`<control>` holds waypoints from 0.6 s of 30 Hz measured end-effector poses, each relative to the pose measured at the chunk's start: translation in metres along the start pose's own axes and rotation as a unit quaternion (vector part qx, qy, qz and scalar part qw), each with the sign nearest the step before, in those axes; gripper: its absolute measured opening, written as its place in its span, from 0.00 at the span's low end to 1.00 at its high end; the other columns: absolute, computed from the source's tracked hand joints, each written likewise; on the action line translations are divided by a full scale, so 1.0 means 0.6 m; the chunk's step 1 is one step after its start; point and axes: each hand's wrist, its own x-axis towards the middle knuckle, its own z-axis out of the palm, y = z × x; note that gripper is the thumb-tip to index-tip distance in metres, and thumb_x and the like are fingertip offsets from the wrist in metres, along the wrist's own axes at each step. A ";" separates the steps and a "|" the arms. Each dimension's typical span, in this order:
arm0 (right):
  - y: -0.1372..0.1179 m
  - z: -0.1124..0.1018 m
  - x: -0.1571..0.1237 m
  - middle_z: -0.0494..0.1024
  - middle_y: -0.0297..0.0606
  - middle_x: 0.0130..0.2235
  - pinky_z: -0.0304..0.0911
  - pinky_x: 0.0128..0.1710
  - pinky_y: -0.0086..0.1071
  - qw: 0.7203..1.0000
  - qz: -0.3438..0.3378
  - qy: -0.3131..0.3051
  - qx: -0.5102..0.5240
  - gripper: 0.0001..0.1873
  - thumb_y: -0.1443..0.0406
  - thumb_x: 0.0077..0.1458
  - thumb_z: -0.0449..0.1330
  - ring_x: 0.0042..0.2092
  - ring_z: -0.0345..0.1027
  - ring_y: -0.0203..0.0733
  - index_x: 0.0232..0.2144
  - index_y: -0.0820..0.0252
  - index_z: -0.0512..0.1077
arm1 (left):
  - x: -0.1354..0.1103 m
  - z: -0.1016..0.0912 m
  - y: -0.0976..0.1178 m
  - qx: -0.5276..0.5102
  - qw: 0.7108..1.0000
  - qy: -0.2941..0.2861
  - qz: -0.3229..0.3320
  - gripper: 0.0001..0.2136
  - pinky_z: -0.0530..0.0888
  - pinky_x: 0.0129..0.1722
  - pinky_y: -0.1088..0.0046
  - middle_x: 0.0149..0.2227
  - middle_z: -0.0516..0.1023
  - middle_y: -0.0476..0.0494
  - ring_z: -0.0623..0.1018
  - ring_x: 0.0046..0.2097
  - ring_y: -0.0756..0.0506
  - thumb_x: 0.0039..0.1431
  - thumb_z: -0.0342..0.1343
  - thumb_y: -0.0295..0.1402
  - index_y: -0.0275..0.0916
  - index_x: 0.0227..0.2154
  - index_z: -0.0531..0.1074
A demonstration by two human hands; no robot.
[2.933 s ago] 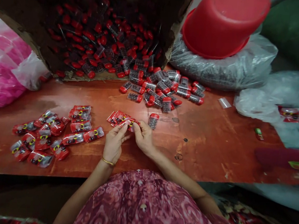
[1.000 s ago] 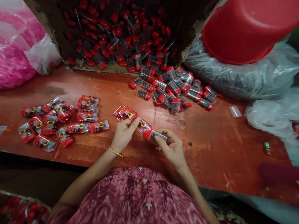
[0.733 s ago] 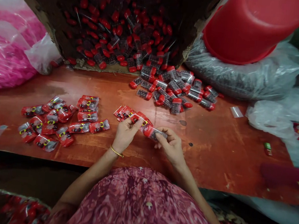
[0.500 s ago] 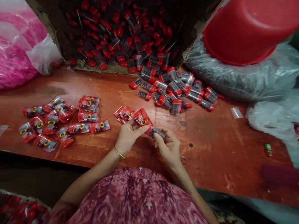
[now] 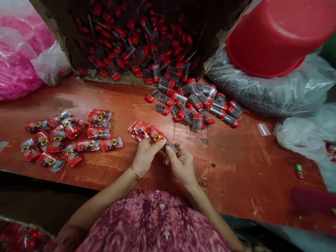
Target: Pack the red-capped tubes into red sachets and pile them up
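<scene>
My left hand (image 5: 146,155) pinches a red printed sleeve (image 5: 155,134) at its open end. My right hand (image 5: 179,162) is closed on a small clear tube (image 5: 171,146) and holds it in the sleeve's mouth, most of it inside. A thin stack of empty red sleeves (image 5: 137,129) lies just beyond my left fingers. A heap of clear tubes with red caps (image 5: 193,104) lies on the table behind my hands. Packed red packets (image 5: 68,137) are spread out to the left.
A torn cardboard box (image 5: 140,34) full of red-capped tubes opens onto the orange table (image 5: 240,166). A red basin (image 5: 280,34) rests on a clear plastic bag (image 5: 269,91) at the right. A pink bag (image 5: 10,63) sits at the left.
My right hand has pushed the tube further into the sleeve, and both hands have come closer together. Earlier the tube stood on the table while both hands worked a sleeve.
</scene>
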 end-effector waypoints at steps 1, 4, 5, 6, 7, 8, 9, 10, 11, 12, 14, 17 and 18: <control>0.001 0.000 0.001 0.66 0.25 0.17 0.58 0.20 0.25 1.000 0.010 -0.021 0.017 0.16 0.52 0.49 0.59 0.17 0.58 0.29 0.33 0.58 0.65 | 0.001 0.000 0.003 0.001 1.000 -0.002 -0.009 0.12 0.68 0.29 0.77 0.23 0.74 0.50 0.71 0.26 0.53 0.41 0.63 0.38 0.34 0.23 0.70; 0.007 -0.003 -0.002 0.71 0.28 0.21 0.63 0.26 0.28 0.994 0.036 -0.087 0.062 0.17 0.51 0.51 0.57 0.20 0.64 0.31 0.36 0.58 0.66 | 0.001 -0.001 0.011 -0.019 0.999 0.013 -0.027 0.13 0.67 0.27 0.77 0.22 0.72 0.49 0.70 0.25 0.53 0.44 0.61 0.40 0.34 0.22 0.70; 0.009 -0.004 -0.004 0.72 0.29 0.23 0.64 0.27 0.28 0.993 0.035 -0.093 0.061 0.17 0.51 0.51 0.57 0.21 0.65 0.31 0.35 0.58 0.66 | 0.001 -0.002 0.012 -0.028 0.999 0.017 -0.026 0.14 0.67 0.27 0.77 0.22 0.72 0.49 0.70 0.25 0.53 0.44 0.61 0.41 0.34 0.22 0.70; 0.011 -0.006 -0.006 0.74 0.31 0.25 0.64 0.27 0.28 0.994 0.031 -0.090 0.051 0.16 0.52 0.51 0.57 0.21 0.66 0.31 0.34 0.58 0.67 | 0.000 -0.003 0.013 -0.035 0.999 0.017 -0.022 0.14 0.68 0.27 0.77 0.22 0.72 0.49 0.70 0.25 0.53 0.43 0.62 0.42 0.34 0.22 0.70; 0.013 -0.008 -0.008 0.74 0.31 0.26 0.64 0.26 0.27 0.996 0.024 -0.081 0.037 0.16 0.52 0.51 0.57 0.21 0.67 0.31 0.33 0.58 0.67 | -0.001 -0.003 0.012 -0.040 0.999 0.013 -0.018 0.15 0.68 0.27 0.77 0.22 0.72 0.49 0.70 0.25 0.53 0.41 0.63 0.42 0.34 0.23 0.70; 0.014 -0.009 -0.010 0.74 0.31 0.26 0.63 0.25 0.27 0.997 0.018 -0.071 0.025 0.15 0.52 0.52 0.58 0.21 0.66 0.30 0.32 0.59 0.67 | -0.003 -0.004 0.010 -0.043 0.999 0.003 -0.018 0.16 0.68 0.26 0.78 0.22 0.72 0.50 0.70 0.25 0.54 0.41 0.63 0.43 0.34 0.23 0.70; 0.015 -0.009 -0.011 0.74 0.31 0.26 0.62 0.24 0.26 0.998 0.012 -0.064 0.018 0.15 0.53 0.52 0.57 0.20 0.66 0.30 0.31 0.59 0.67 | -0.006 -0.004 0.008 -0.042 0.999 -0.017 -0.024 0.17 0.67 0.23 0.78 0.21 0.70 0.51 0.69 0.23 0.54 0.41 0.63 0.44 0.34 0.23 0.69; 0.015 -0.008 -0.011 0.74 0.31 0.25 0.62 0.22 0.25 0.998 0.010 -0.061 0.015 0.15 0.53 0.52 0.57 0.19 0.66 0.30 0.30 0.59 0.67 | -0.009 -0.004 0.005 -0.039 0.998 -0.037 -0.036 0.17 0.66 0.20 0.78 0.19 0.68 0.53 0.67 0.20 0.55 0.42 0.62 0.45 0.34 0.23 0.69; 0.014 -0.007 -0.011 0.73 0.30 0.24 0.61 0.21 0.25 0.998 0.010 -0.064 0.018 0.15 0.53 0.52 0.57 0.19 0.65 0.29 0.29 0.59 0.66 | -0.012 -0.003 0.003 -0.035 0.997 -0.056 -0.049 0.18 0.64 0.16 0.78 0.16 0.65 0.54 0.64 0.17 0.55 0.43 0.62 0.46 0.34 0.22 0.68; 0.013 -0.005 -0.010 0.73 0.30 0.23 0.61 0.21 0.25 0.997 0.012 -0.073 0.022 0.15 0.52 0.52 0.57 0.18 0.65 0.29 0.28 0.59 0.66 | -0.014 -0.002 0.002 -0.029 0.995 -0.071 -0.061 0.18 0.61 0.14 0.78 0.15 0.62 0.56 0.61 0.15 0.56 0.43 0.61 0.46 0.34 0.22 0.68; 0.010 0.000 -0.007 0.72 0.29 0.22 0.61 0.20 0.25 0.995 0.021 -0.090 0.031 0.16 0.52 0.52 0.57 0.17 0.64 0.29 0.27 0.59 0.66 | -0.018 0.000 0.001 -0.020 0.993 -0.089 -0.074 0.18 0.59 0.11 0.79 0.13 0.59 0.57 0.59 0.14 0.56 0.45 0.60 0.47 0.34 0.22 0.67; 0.009 0.001 0.000 0.69 0.28 0.19 0.59 0.17 0.25 0.994 0.025 -0.102 0.006 0.17 0.51 0.48 0.59 0.17 0.61 0.30 0.25 0.59 0.66 | -0.020 0.000 0.004 -0.031 0.993 -0.083 -0.077 0.18 0.61 0.13 0.79 0.15 0.64 0.55 0.62 0.16 0.56 0.43 0.61 0.46 0.34 0.22 0.68; 0.010 0.000 0.003 0.68 0.27 0.18 0.57 0.17 0.25 0.995 0.015 -0.102 -0.016 0.17 0.51 0.46 0.60 0.17 0.60 0.30 0.23 0.59 0.65 | -0.019 -0.002 0.005 -0.042 0.993 -0.074 -0.079 0.17 0.62 0.15 0.79 0.16 0.65 0.54 0.64 0.18 0.56 0.42 0.63 0.45 0.34 0.21 0.68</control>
